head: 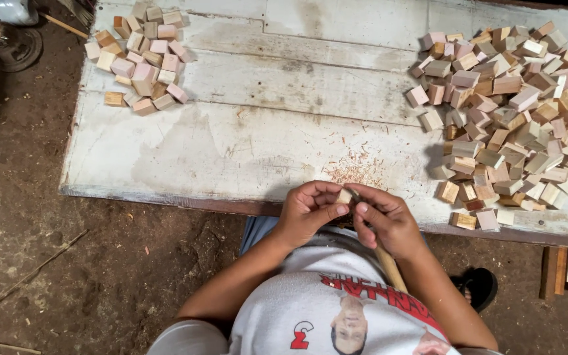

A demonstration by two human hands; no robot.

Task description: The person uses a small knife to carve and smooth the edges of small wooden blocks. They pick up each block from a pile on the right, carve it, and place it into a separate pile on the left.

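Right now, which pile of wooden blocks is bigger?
The pile on the right is bigger: it spreads widely across that end of the table, while the far-left pile is small.

Worn whitewashed plank table (244, 131) — dirt floor (67, 250) below, littered.

Counter (264, 141) middle is open between the two block piles, only shavings (356, 172) there, right ahead of my hands. Big pile (514, 112) blocks the whole right side to the edge. Small pile (142, 56) takes the far left corner; left near edge is free.
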